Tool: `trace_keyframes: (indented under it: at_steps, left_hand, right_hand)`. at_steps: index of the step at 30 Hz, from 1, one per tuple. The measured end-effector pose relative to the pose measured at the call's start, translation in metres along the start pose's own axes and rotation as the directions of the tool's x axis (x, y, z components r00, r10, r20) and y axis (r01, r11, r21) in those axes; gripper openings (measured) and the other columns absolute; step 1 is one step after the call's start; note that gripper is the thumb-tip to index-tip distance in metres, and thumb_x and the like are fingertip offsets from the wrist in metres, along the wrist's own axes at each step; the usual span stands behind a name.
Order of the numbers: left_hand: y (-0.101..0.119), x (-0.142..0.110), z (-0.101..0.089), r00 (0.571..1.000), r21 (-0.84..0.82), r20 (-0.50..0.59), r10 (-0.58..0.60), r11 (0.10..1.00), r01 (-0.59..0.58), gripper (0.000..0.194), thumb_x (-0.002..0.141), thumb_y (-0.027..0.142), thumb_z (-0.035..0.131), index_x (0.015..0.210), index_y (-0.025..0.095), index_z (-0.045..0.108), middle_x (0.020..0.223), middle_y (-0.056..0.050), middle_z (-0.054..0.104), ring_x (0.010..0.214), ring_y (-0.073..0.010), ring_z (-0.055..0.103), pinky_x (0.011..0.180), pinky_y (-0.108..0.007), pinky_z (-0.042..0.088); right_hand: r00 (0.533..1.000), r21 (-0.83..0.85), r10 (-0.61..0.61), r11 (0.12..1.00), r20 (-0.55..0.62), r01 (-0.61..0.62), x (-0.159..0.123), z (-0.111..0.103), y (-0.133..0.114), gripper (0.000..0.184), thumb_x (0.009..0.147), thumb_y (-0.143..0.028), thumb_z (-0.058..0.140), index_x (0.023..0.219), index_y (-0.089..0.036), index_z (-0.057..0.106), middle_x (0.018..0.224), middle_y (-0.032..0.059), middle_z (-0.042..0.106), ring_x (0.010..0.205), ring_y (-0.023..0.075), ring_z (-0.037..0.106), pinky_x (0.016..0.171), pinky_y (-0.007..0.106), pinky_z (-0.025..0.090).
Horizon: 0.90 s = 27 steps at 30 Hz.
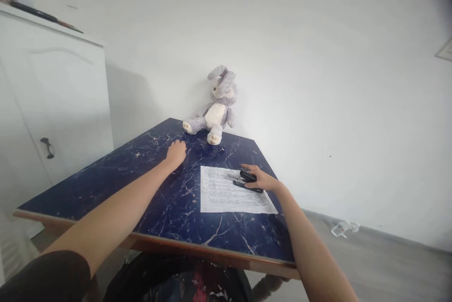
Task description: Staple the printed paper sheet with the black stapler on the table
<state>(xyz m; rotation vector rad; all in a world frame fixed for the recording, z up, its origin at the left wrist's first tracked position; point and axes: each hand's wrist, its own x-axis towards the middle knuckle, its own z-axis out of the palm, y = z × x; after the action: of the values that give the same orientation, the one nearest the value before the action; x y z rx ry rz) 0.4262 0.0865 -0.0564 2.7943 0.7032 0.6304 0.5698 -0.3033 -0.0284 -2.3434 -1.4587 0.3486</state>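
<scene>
Dark sleeve (49,273) foremost, left fingers (181,146) together, right fingers (250,167) around a gaping black stapler (248,176).

The table top (189,196) low in the frame looked smooth and shiny, the sheet (226,197) was matt paper, the stapler (247,176) dark plastic, the bunny (216,115) fuzzy cloth

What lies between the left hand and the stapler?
In the head view, blue marbled tabletop comes first beyond the left hand, then part of the paper sheet before the stapler. No other object shows between them.
</scene>
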Motion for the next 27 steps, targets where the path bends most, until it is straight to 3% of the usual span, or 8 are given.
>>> trace_keyframes:
  at_steps: [4,7,10,11,14,17,21,27]
  left_hand:
    - [0.001,0.001,0.003,1.000,-0.075,-0.020,0.023,0.997,-0.024,0.025,0.094,0.012,0.049,0.106,0.011,0.071,0.115,-0.020,0.061,0.113,-0.0322,0.058,0.097,-0.042,0.046]
    - [0.000,0.003,0.004,0.999,-0.136,-0.018,0.033,0.990,-0.035,0.020,0.092,0.011,0.054,0.098,0.011,0.073,0.109,-0.019,0.064,0.107,-0.0307,0.062,0.096,-0.041,0.046]
    - [0.011,0.001,0.006,0.987,-0.316,-0.043,0.154,0.935,-0.159,0.017,0.094,0.017,0.057,0.102,0.015,0.072,0.105,-0.013,0.069,0.098,-0.0228,0.066,0.094,-0.034,0.048]
    - [0.019,-0.002,0.007,0.974,-0.432,-0.063,0.219,0.873,-0.225,0.017,0.094,0.019,0.058,0.105,0.016,0.070,0.103,-0.011,0.070,0.094,-0.0203,0.067,0.092,-0.032,0.049]
    - [0.049,-0.020,0.007,0.897,-0.732,-0.116,0.427,0.574,-0.367,0.025,0.090,0.028,0.066,0.112,0.017,0.064,0.096,-0.006,0.073,0.084,-0.0166,0.068,0.080,-0.028,0.051]
    - [0.073,-0.042,0.003,0.809,-0.806,-0.109,0.578,0.425,-0.412,0.030,0.085,0.033,0.072,0.109,0.017,0.063,0.092,-0.004,0.075,0.083,-0.0161,0.069,0.077,-0.026,0.049]
    - [0.085,-0.057,0.000,0.735,-0.796,-0.091,0.672,0.395,-0.459,0.027,0.080,0.030,0.077,0.101,0.017,0.065,0.090,-0.003,0.075,0.083,-0.0160,0.070,0.079,-0.026,0.048]
    - [0.085,-0.055,0.006,0.696,-0.755,-0.051,0.716,0.428,-0.496,0.010,0.081,0.026,0.075,0.087,0.017,0.075,0.084,-0.003,0.076,0.080,-0.0164,0.070,0.078,-0.025,0.048]
  right_hand:
    - [0.996,0.063,0.088,0.994,0.011,-0.088,0.000,-0.001,0.008,0.057,0.080,-0.053,0.073,0.125,-0.018,0.069,0.166,0.0110,0.023,0.151,0.0395,0.020,0.121,0.054,0.024]
    - [0.999,0.086,0.036,0.996,-0.033,-0.033,-0.001,0.000,0.006,0.047,0.081,-0.052,0.072,0.113,-0.018,0.072,0.160,0.0130,0.034,0.139,0.0364,0.042,0.113,0.046,0.038]
    - [0.993,0.032,-0.062,0.997,-0.105,0.065,-0.003,-0.001,-0.005,0.037,0.082,-0.049,0.071,0.099,-0.017,0.070,0.129,0.0129,0.060,0.105,0.0273,0.062,0.091,0.038,0.048]
    - [0.990,0.000,-0.088,0.996,-0.109,0.088,-0.003,-0.001,-0.011,0.034,0.082,-0.049,0.070,0.095,-0.017,0.069,0.114,0.0104,0.064,0.094,0.0243,0.063,0.084,0.036,0.048]
    - [0.988,-0.068,-0.138,0.989,-0.063,0.134,0.000,0.000,-0.031,0.031,0.083,-0.047,0.070,0.086,-0.017,0.062,0.085,0.0024,0.061,0.075,0.0182,0.056,0.071,0.030,0.042]
    - [0.984,-0.093,-0.158,0.984,-0.083,0.150,0.009,0.007,-0.050,0.032,0.084,-0.047,0.069,0.080,-0.018,0.055,0.079,-0.0002,0.057,0.073,0.0163,0.052,0.068,0.028,0.038]
    - [0.979,-0.102,-0.163,0.983,-0.121,0.151,0.021,0.022,-0.065,0.032,0.083,-0.046,0.070,0.080,-0.018,0.054,0.078,-0.0005,0.056,0.072,0.0157,0.051,0.067,0.028,0.036]
    - [0.987,-0.085,-0.119,0.990,-0.105,0.110,0.023,0.027,-0.066,0.030,0.084,-0.046,0.067,0.083,-0.018,0.057,0.076,-0.0003,0.058,0.068,0.0146,0.050,0.063,0.026,0.035]
